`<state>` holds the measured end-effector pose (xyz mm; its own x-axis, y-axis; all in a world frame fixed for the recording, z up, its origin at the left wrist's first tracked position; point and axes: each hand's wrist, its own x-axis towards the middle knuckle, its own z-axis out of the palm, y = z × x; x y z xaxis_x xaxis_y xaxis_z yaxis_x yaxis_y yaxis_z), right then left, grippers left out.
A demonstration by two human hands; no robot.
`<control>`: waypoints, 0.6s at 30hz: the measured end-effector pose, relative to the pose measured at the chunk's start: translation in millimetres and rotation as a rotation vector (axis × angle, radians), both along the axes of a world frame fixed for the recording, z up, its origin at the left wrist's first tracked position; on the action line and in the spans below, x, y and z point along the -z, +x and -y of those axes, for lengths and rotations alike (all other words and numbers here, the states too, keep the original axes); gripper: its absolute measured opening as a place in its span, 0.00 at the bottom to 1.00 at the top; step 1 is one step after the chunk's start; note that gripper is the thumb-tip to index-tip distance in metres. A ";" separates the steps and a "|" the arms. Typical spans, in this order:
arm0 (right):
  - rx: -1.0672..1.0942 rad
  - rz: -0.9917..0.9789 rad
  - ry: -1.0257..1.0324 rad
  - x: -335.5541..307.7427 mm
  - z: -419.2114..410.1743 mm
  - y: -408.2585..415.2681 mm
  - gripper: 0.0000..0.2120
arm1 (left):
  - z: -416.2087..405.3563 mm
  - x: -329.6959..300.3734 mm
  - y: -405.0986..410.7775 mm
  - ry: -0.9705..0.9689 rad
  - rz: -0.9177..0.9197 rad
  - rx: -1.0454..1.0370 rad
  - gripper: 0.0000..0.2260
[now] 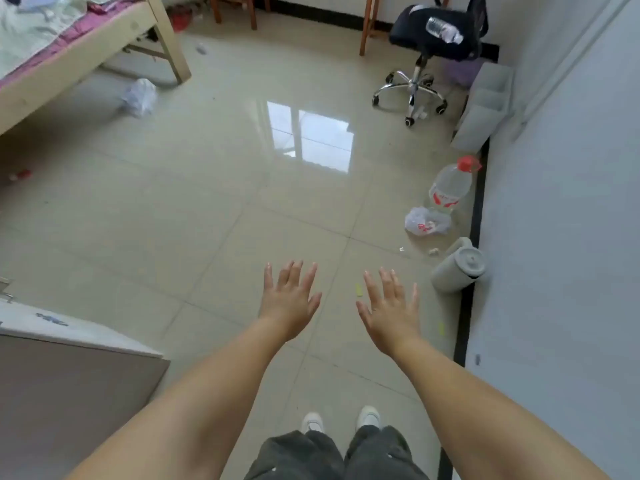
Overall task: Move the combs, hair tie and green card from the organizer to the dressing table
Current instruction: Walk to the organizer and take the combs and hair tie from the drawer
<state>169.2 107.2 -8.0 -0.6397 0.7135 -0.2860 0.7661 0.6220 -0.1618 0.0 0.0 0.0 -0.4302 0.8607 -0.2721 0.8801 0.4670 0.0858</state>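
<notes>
You stood on the tiled floor [194, 209] with both arms stretched out ahead of you. Your left hand [289, 301] and right hand [391, 311] hung side by side, apart from each other, backs up, fingers spread wide and holding nothing. The grey organizer [485, 105] lay tipped against the wall at about two o'clock, well apart from your hands; whether the combs, hair tie or green card were in it could not be told. The white top [69, 327] at nine o'clock may have been the dressing table, though that was unclear. A small yellow-green strip [358, 290] lay on the floor between your hands. A plastic bottle [450, 185], a crumpled bag [427, 221] and a grey jug [459, 266] sat along the wall around one to two o'clock.
</notes>
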 end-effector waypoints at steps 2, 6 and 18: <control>0.005 0.041 -0.024 6.8 -1.2 -5.2 0.28 | -2.7 7.3 -6.3 -0.031 0.020 -0.045 0.27; 0.021 0.062 -0.066 15.9 -24.0 -17.9 0.28 | -23.3 19.7 -33.0 -0.049 0.060 -0.146 0.26; 0.065 0.051 0.023 0.3 -279.9 -121.6 0.28 | -275.6 -4.8 -132.6 0.029 0.072 -0.112 0.25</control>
<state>47.5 387.1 -8.2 -0.5768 0.7596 -0.3005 0.8118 0.5739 -0.1076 -132.6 275.6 4.8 -0.5045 0.8162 -0.2815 0.8135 0.5586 0.1617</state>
